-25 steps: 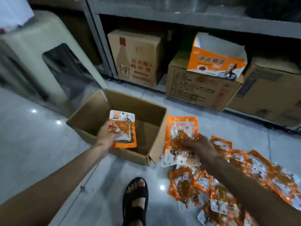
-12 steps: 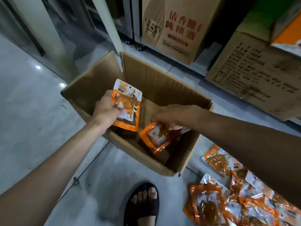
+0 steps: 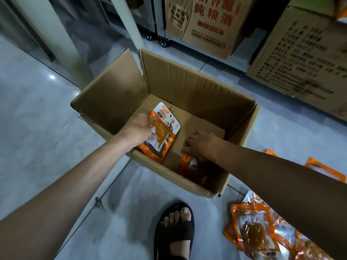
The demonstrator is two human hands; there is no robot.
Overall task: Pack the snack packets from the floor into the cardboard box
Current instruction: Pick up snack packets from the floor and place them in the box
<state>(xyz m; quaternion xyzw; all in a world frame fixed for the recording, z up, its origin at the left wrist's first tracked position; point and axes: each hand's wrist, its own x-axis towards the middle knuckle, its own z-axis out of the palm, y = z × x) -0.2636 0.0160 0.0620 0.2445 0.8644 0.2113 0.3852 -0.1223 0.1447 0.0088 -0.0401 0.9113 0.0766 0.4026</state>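
An open cardboard box (image 3: 187, 83) stands on the floor in front of me. My left hand (image 3: 138, 129) is inside it at the left, shut on an orange and white snack packet (image 3: 163, 132) held flat just above the bottom. My right hand (image 3: 200, 145) reaches down into the box's near right corner, its fingers on a second orange packet (image 3: 189, 166) that lies in shadow against the near wall. Whether the right hand still grips that packet I cannot tell. More orange snack packets (image 3: 251, 228) lie in a heap on the floor at the lower right.
My sandalled foot (image 3: 175, 228) stands on the grey tiled floor just before the box. Behind the box are printed cardboard cartons (image 3: 204, 21), (image 3: 300, 59) under a wheeled metal shelf. A pale pillar (image 3: 56, 34) rises at the back left.
Both hands have gone lower into the box. The right hand carried its packet from the floor heap into the box's near right corner; the left packet dropped towards the bottom.
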